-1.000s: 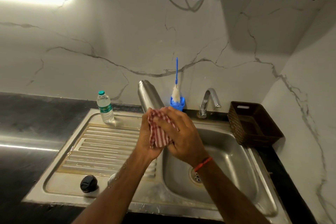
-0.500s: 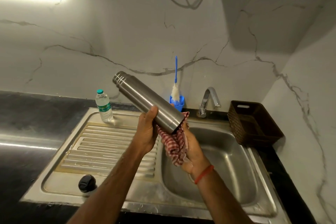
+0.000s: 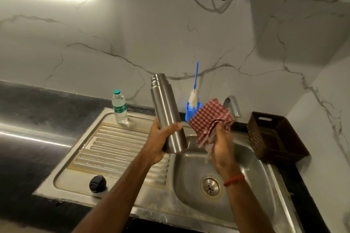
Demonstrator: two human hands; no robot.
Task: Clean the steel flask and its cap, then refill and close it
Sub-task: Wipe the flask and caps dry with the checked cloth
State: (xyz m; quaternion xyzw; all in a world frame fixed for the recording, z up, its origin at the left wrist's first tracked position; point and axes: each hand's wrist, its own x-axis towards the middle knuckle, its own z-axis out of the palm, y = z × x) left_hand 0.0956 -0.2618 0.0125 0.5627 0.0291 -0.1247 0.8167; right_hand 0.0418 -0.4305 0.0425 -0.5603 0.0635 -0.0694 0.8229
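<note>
My left hand (image 3: 161, 139) grips the lower part of the steel flask (image 3: 166, 113), which stands nearly upright above the sink's draining board with its open neck on top. To its right my right hand (image 3: 221, 149) holds a red-and-white checked cloth (image 3: 210, 119) bunched up, a small gap away from the flask. The black cap (image 3: 97, 183) lies alone on the draining board at the front left.
The steel sink (image 3: 251, 181) has a drain (image 3: 210, 187) and a tap (image 3: 233, 105) at the back. A small water bottle (image 3: 119, 108) stands at the board's far edge. A blue bottle brush in its holder (image 3: 192, 108) and a brown basket (image 3: 274, 136) flank the tap.
The flask has swung from a slant with its base in the cloth to nearly upright. My right hand has pulled the cloth off the base and lifted it to the right.
</note>
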